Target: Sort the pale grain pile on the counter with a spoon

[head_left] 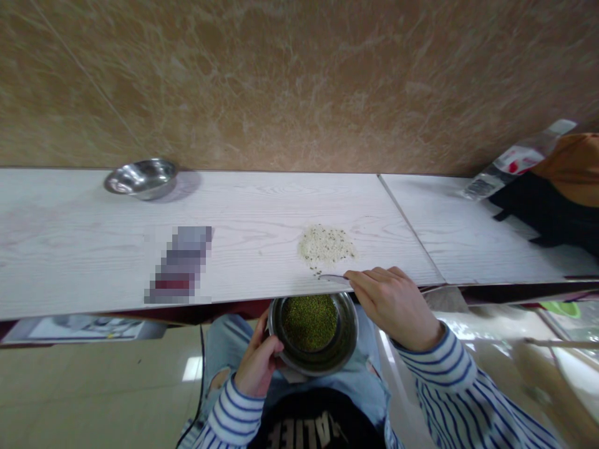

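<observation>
While the left hand (262,362) grips the rim of a metal bowl (347,337) of green beans (310,322) just to its right, the right hand (395,305) pinches a thin metal utensil (333,277) pointing left along the counter (248,249). Beyond and left of the right hand lies a flat pile of pale grains (324,244) flecked with green; a shallow steel dish (143,179) stands farther off, beyond and left of the left hand.

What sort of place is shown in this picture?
Probably an ordinary indoor room, such as a home or small workplace; which one, I cannot tell. The signs are the marble-patterned wall, the long white wood-grain counter along it and the shiny tiled floor.
</observation>
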Demonstrator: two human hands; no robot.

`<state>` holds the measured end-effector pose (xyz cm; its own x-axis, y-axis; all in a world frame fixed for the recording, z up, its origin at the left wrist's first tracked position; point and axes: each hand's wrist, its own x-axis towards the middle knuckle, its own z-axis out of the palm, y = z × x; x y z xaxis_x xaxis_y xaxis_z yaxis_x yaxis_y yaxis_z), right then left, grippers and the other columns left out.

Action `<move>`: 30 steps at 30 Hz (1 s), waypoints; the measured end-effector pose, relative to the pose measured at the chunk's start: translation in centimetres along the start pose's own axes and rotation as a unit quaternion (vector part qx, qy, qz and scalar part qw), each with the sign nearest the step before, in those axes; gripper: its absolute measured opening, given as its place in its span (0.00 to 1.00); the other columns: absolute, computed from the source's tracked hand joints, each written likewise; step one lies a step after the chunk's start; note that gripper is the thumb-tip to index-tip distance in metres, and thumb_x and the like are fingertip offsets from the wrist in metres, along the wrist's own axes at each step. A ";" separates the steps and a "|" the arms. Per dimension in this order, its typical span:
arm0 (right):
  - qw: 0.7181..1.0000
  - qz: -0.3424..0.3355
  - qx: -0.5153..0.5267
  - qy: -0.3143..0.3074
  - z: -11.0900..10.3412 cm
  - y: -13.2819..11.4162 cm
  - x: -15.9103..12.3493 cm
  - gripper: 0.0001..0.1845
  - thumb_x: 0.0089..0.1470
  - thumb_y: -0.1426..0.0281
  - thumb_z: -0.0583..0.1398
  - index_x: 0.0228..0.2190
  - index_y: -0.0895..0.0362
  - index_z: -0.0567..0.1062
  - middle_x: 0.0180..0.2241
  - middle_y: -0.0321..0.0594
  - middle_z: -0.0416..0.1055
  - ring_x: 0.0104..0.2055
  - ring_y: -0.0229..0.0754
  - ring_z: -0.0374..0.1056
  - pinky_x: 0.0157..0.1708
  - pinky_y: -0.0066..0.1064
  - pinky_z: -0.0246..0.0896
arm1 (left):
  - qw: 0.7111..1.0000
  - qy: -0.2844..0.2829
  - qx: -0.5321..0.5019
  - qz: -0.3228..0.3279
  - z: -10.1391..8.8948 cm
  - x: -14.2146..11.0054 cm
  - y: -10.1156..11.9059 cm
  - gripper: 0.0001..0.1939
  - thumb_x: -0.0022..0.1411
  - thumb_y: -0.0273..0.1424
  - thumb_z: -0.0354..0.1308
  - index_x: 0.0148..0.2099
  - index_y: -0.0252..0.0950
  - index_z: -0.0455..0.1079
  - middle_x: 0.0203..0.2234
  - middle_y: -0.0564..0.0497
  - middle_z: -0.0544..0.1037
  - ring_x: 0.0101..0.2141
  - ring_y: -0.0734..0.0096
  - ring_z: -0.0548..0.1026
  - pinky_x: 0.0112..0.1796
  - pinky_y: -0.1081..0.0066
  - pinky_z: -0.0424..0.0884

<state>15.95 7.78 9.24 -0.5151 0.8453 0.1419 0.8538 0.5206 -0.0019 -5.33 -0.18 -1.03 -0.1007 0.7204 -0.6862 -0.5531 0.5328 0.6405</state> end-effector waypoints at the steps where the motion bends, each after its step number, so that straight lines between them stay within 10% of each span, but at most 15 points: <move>1: 1.000 -0.001 0.000 -0.001 0.0 0.0 0.0 0.12 0.57 0.72 0.51 0.40 0.54 0.71 0.28 0.36 0.73 0.33 0.38 0.66 0.33 0.32 0.48 | 1.000 0.000 -0.001 -0.001 0.0 0.0 0.0 0.40 0.38 0.22 0.52 0.58 0.44 0.58 0.27 0.55 0.71 0.23 0.71 0.65 0.20 0.72 0.61; 30: 1.000 0.006 -0.015 0.023 0.0 0.4 0.6 0.12 0.57 0.72 0.51 0.41 0.54 0.72 0.27 0.37 0.73 0.32 0.37 0.66 0.33 0.32 0.49 | 1.000 0.009 -0.022 0.000 0.0 -0.3 0.2 0.41 0.38 0.22 0.53 0.58 0.44 0.58 0.27 0.55 0.71 0.23 0.73 0.65 0.22 0.72 0.62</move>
<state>16.03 8.47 9.28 -0.5014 0.8445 0.1884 0.8621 0.5061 0.0255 -5.40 -0.34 -0.70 -0.1153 0.7126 -0.6920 -0.5881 0.5125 0.6257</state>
